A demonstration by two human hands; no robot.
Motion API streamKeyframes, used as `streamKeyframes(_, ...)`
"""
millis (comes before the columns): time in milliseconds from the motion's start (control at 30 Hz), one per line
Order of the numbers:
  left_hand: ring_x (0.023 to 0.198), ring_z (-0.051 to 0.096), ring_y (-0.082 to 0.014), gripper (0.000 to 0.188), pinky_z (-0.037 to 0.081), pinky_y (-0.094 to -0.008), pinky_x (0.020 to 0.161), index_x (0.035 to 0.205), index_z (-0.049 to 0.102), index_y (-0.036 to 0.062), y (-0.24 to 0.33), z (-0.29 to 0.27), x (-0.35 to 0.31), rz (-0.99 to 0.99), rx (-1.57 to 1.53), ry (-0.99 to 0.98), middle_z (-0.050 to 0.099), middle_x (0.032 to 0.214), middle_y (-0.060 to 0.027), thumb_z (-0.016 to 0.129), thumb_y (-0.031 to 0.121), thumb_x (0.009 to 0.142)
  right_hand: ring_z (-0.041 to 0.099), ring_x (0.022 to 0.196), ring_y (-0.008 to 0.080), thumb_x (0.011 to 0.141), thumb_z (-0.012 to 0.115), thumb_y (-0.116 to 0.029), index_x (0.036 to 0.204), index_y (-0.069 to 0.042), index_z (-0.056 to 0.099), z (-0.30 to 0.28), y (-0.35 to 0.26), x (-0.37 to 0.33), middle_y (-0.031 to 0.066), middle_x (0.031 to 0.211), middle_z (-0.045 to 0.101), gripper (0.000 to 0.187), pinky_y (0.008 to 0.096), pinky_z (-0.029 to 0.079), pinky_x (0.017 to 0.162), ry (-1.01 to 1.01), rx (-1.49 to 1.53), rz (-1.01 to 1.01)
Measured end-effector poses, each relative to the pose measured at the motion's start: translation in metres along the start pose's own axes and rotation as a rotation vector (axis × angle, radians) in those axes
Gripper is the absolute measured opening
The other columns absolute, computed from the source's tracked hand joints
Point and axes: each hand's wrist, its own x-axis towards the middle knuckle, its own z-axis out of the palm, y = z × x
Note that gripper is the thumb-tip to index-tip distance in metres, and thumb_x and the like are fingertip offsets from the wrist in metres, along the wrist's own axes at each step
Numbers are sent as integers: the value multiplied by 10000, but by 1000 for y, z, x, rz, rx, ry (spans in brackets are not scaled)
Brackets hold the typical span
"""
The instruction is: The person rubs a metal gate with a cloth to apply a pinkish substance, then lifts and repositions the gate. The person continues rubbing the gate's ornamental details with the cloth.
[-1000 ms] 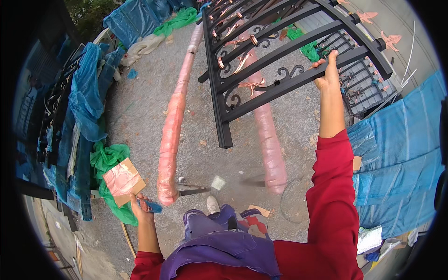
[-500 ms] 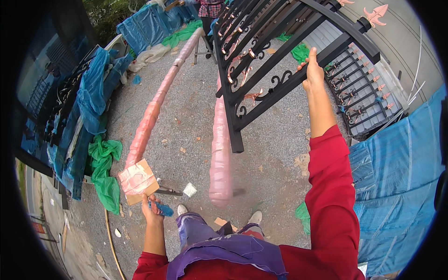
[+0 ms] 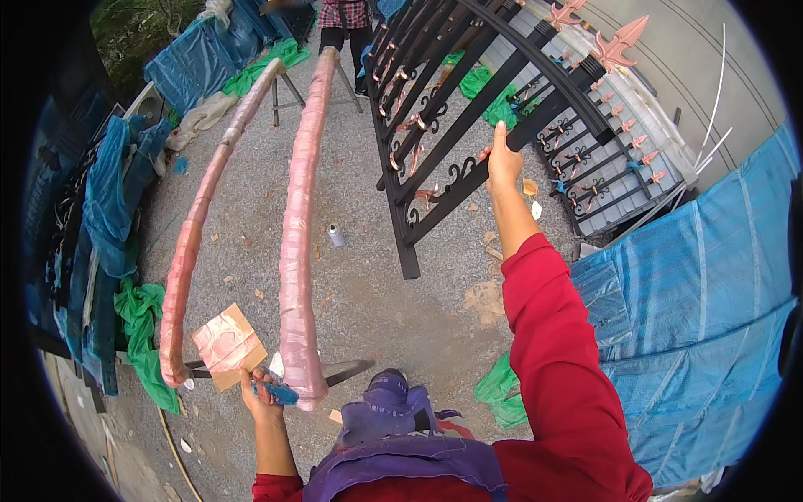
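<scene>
My right hand is closed around the end bar of a black metal fence panel. The panel has scrollwork, copper-coloured accents and copper spear tips, and it is held up off the ground at a tilt. Low on the left, my left hand is closed on a square piece of cardboard smeared with copper-pink paint. A small blue item, whose kind I cannot make out, is also in that hand. Beside it stands the near end of a pink-wrapped beam, apart from the panel.
A second pink-wrapped beam runs alongside on trestles. At the far end stands a person in a plaid shirt. A spray can is on the gravel. Another fence panel leans at right, near blue sheeting.
The fence panel now hangs to the right of both wrapped beams, where its lower end overlapped the right beam before. My view has shifted right, and a spray can shows on the gravel.
</scene>
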Motion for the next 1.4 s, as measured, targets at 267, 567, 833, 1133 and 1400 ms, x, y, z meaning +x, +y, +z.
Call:
streamKeyframes(267, 462, 439, -133, 395, 366, -281, 420, 698, 469, 164, -48, 151, 77, -39, -1, -62, 463, 539, 8, 512, 516, 874, 511, 488, 132, 884, 607, -311, 884, -10, 520, -105, 63, 101, 40, 589, 486, 314, 277, 446, 460, 242, -114, -85)
streamKeyframes(567, 530, 467, -108, 291, 378, -268, 475, 838, 472, 151, -109, 377, 160, -62, 108, -241, 496, 662, 35, 484, 429, 922, 488, 492, 124, 852, 658, -248, 828, -40, 492, -240, 59, 235, 27, 599, 485, 267, 268, 435, 481, 501, -189, -131)
streamKeyframes(833, 568, 503, -125, 233, 432, -278, 510, 875, 494, 146, -209, 517, 161, -73, 24, -316, 523, 678, 21, 498, 374, 923, 497, 556, 102, 849, 661, -215, 820, -34, 503, -334, 42, 362, 27, 674, 521, 242, 246, 418, 508, 565, -239, -156)
streamKeyframes(1133, 548, 501, -127, 223, 418, -248, 451, 847, 474, 127, -293, 643, 138, -68, 32, -365, 516, 668, 9, 491, 332, 933, 490, 562, 110, 852, 644, -201, 816, -38, 500, -393, 19, 539, 24, 675, 509, 220, 255, 415, 540, 624, -243, -161)
streamKeyframes(1400, 543, 487, -118, 255, 385, -239, 465, 853, 491, 160, -404, 769, 187, -173, 62, -257, 506, 656, 32, 494, 408, 914, 497, 586, 102, 848, 646, -116, 817, -56, 517, -457, 33, 679, 18, 709, 526, 145, 240, 434, 577, 717, -257, -210)
